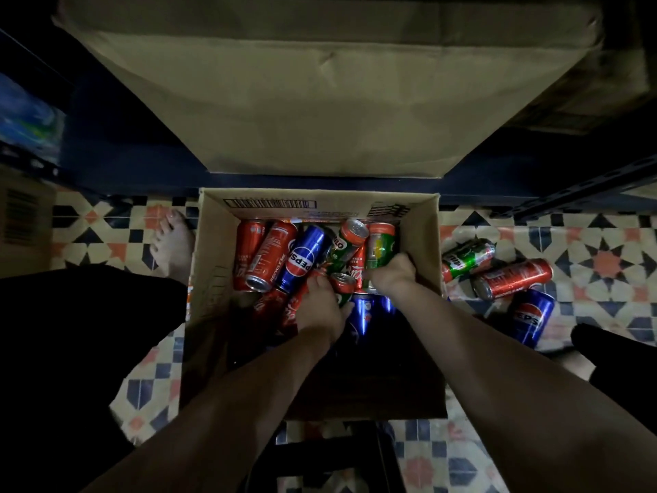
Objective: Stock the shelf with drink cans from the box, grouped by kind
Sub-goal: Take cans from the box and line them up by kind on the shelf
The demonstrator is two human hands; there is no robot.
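An open cardboard box (pixel 425 240) stands on the tiled floor below me. Inside lie several cans: red cola cans (pixel 270 256), blue Pepsi cans (pixel 302 259) and green-and-orange cans (pixel 346 240). Both my arms reach down into it. My left hand (pixel 321 307) grips a green-and-orange can (pixel 343 284) near the box's middle. My right hand (pixel 391 274) curls round another green-and-orange can (pixel 378 249) by the right wall. On the floor to the right of the box lie a green can (pixel 467 257), a red can (pixel 512 279) and a blue Pepsi can (pixel 531 316).
A big brown cardboard carton (pixel 320 87) sits on the dark blue metal shelf (pixel 569 188) just beyond the box. My bare foot (pixel 174 243) is left of the box. My dark-clothed legs flank it. Another carton (pixel 21 215) stands at the far left.
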